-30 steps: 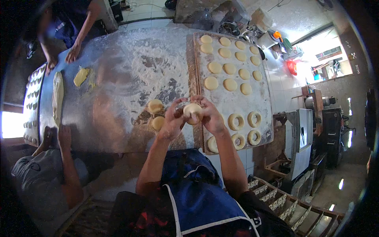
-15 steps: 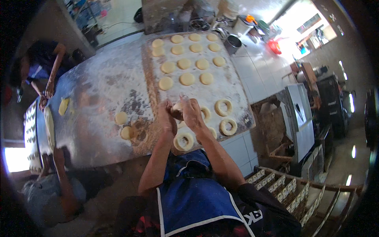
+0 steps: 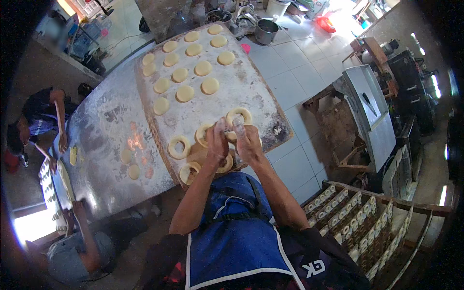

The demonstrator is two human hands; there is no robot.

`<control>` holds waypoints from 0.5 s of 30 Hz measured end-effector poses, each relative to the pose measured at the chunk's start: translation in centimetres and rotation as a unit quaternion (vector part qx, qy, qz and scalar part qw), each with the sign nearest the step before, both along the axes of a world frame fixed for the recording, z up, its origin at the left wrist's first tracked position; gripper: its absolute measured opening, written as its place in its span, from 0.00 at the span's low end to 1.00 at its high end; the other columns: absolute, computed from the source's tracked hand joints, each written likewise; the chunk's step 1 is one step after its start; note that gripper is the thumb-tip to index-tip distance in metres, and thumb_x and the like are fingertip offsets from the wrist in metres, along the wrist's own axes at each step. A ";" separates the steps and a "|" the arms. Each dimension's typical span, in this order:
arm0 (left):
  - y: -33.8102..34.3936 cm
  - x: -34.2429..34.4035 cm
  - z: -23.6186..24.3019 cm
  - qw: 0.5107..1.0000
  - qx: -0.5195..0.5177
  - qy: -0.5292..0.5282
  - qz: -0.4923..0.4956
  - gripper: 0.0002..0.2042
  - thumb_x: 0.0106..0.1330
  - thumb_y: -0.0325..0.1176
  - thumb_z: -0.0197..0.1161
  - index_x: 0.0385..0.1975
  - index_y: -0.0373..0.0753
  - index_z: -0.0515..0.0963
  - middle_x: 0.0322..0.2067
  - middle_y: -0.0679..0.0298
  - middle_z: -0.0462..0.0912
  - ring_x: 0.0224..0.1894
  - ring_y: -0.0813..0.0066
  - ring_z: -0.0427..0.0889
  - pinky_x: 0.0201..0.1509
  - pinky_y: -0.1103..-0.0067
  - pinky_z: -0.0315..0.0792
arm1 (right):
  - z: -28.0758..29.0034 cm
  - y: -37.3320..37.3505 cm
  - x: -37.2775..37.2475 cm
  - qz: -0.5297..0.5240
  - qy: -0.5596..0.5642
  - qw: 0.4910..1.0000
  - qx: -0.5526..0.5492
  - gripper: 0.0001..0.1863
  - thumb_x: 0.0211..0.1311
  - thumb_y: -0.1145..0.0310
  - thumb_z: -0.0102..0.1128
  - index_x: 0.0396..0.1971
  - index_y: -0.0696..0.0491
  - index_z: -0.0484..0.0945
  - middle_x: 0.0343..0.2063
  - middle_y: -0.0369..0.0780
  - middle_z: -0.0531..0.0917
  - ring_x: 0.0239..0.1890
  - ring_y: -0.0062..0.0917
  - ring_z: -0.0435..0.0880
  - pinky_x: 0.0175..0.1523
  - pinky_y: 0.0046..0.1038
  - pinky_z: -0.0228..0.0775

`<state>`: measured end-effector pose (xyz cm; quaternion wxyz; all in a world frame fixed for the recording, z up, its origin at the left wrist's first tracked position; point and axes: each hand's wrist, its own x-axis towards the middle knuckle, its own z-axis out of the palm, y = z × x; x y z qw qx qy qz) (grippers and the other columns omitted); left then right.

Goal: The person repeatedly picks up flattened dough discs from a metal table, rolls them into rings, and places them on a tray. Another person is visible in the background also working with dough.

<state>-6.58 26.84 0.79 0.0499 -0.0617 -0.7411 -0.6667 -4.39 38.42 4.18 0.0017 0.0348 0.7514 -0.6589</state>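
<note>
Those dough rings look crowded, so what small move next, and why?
I'd probably raise the left hand and right hand slightly before any sideways shift: both appear to overlap the far dough ring, other rings lie close by, and whether they hold dough is unclear.

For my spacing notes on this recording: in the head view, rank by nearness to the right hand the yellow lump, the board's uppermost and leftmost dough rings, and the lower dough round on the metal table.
From the right hand:
1. Uppermost dough ring: at the fingertips.
2. Leftmost dough ring: left.
3. Lower dough round: farther left.
4. Yellow lump: far left.
</note>
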 end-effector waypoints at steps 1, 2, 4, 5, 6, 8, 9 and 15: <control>1.1 0.2 -0.1 0.985 0.163 -0.051 -0.003 0.18 0.73 0.40 0.40 0.25 0.35 0.68 0.20 0.67 0.68 0.25 0.74 0.69 0.33 0.73 0.67 | 0.1 0.8 0.3 -0.017 -0.007 0.999 -0.027 0.35 0.69 0.42 0.42 0.18 0.62 0.73 0.13 0.33 0.69 0.19 0.17 0.65 0.24 0.28 0.59; 1.6 -0.2 -0.2 0.925 0.348 -0.137 -0.070 0.18 0.73 0.40 0.39 0.27 0.34 0.69 0.21 0.66 0.69 0.26 0.74 0.69 0.33 0.73 0.67 | 0.2 1.7 0.5 -0.031 -0.023 0.998 -0.052 0.35 0.69 0.42 0.41 0.18 0.62 0.73 0.13 0.33 0.69 0.19 0.17 0.66 0.23 0.28 0.60; 2.9 -0.2 -0.5 0.991 0.098 -0.082 -0.042 0.20 0.73 0.43 0.39 0.30 0.32 0.72 0.23 0.65 0.74 0.25 0.69 0.72 0.32 0.70 0.67 | 0.4 2.9 0.6 -0.054 0.006 0.995 -0.088 0.35 0.69 0.43 0.40 0.18 0.62 0.74 0.11 0.36 0.70 0.18 0.20 0.68 0.23 0.30 0.61; 3.5 -0.2 -0.6 0.999 -0.042 0.013 -0.027 0.17 0.72 0.40 0.41 0.33 0.33 0.72 0.26 0.62 0.75 0.27 0.67 0.73 0.32 0.71 0.68 | 0.4 3.2 0.5 -0.070 0.011 0.997 -0.026 0.35 0.69 0.44 0.39 0.17 0.62 0.74 0.11 0.40 0.71 0.17 0.23 0.69 0.23 0.32 0.61; 4.0 -0.1 -0.8 0.978 -0.163 0.130 -0.006 0.15 0.71 0.38 0.44 0.36 0.33 0.73 0.28 0.59 0.76 0.29 0.66 0.75 0.33 0.72 0.69 | 0.6 4.0 0.6 -0.044 -0.014 0.997 0.054 0.36 0.70 0.44 0.38 0.17 0.63 0.74 0.11 0.44 0.72 0.16 0.28 0.70 0.24 0.34 0.62; 4.8 -0.1 -1.0 0.997 -0.068 0.012 -0.016 0.17 0.70 0.40 0.43 0.38 0.33 0.75 0.28 0.55 0.77 0.31 0.63 0.75 0.33 0.73 0.69 | 0.8 5.1 0.8 -0.015 0.033 0.993 0.115 0.37 0.70 0.43 0.35 0.17 0.63 0.74 0.11 0.50 0.70 0.15 0.40 0.71 0.26 0.38 0.63; 5.1 -0.1 -1.1 0.999 -0.020 -0.045 -0.013 0.18 0.70 0.41 0.43 0.39 0.32 0.77 0.27 0.53 0.77 0.32 0.62 0.75 0.33 0.74 0.69 | 0.7 5.5 0.9 -0.026 0.032 0.992 0.118 0.37 0.69 0.43 0.36 0.17 0.62 0.74 0.11 0.50 0.69 0.15 0.40 0.72 0.26 0.39 0.63; 7.9 -1.1 -1.3 0.982 -0.107 0.066 -0.139 0.18 0.71 0.42 0.42 0.25 0.37 0.71 0.21 0.59 0.70 0.25 0.68 0.70 0.32 0.70 0.66 | -0.6 8.2 1.7 -0.051 0.091 0.983 0.154 0.28 0.69 0.51 0.42 0.21 0.60 0.76 0.13 0.47 0.73 0.16 0.40 0.73 0.26 0.38 0.65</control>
